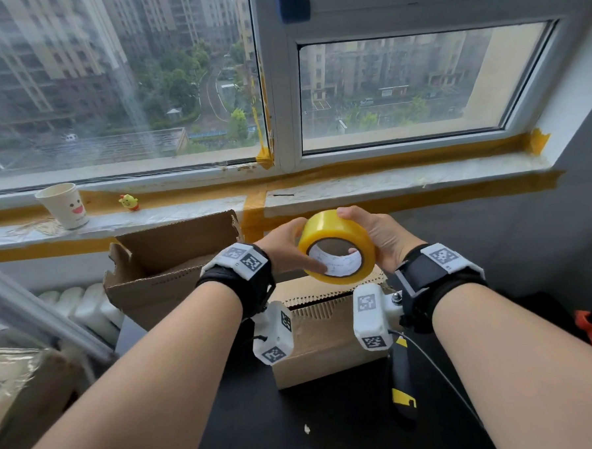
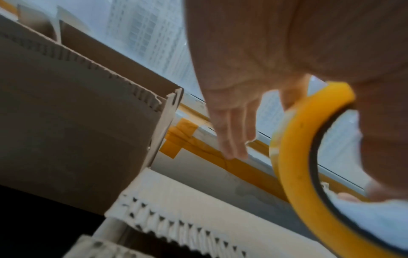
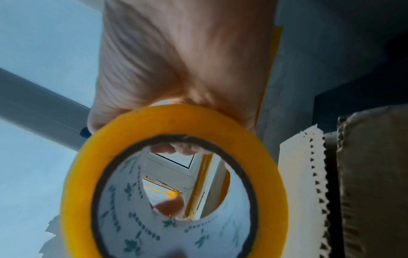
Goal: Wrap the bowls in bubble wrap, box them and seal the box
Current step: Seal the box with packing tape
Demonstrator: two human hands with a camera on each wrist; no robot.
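We hold a roll of yellow tape (image 1: 337, 247) between both hands, raised above the cardboard box (image 1: 323, 332); our right hand (image 1: 379, 237) grasps it from the right, fingers curled over the outer band and a fingertip showing inside the core; our left hand (image 1: 283, 246) grips the roll's left side, thumb reaching to the edge of the core, while the left wrist view shows the other fingers (image 2: 232, 132) of that hand extended straight and free of the roll; the white lining of the core carries rows of small dark print with leaf-like marks, seen best in the right wrist view, but too blurred for us to read; the box stands on the dark counter (image 1: 311, 424) just below and behind our wrists; its far flap (image 1: 180, 242) stands upright, and the near flaps show jagged corrugated edges; whether it is fully closed we cannot tell, and no bowls or bubble wrap can be made out; on the windowsill (image 1: 358, 186), edged with strips of yellow tape, a white paper cup (image 1: 64, 205) bears a printed smiling face, with faint lettering beneath it too small to read; just right of the cup sits a small yellow toy figure (image 1: 128, 202); a black and yellow tool (image 1: 403, 391) lies on the counter to the right of the box, under our right wrist.
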